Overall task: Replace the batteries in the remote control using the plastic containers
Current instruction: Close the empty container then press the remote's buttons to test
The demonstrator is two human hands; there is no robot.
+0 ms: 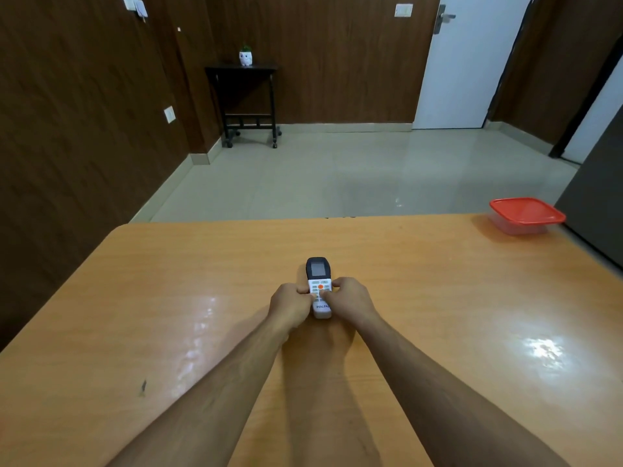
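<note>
A white remote control with a dark screen end and an orange button lies face up in the middle of the orange wooden table. My left hand grips its left side and my right hand grips its right side, both thumbs on the button face. The lower half of the remote is partly hidden by my fingers. A clear plastic container with a red lid stands shut at the table's far right corner, well away from both hands. No batteries are visible.
A dark grey cabinet side rises just right of the table. Beyond the far table edge lies tiled floor, with a small black side table and a white door at the back wall.
</note>
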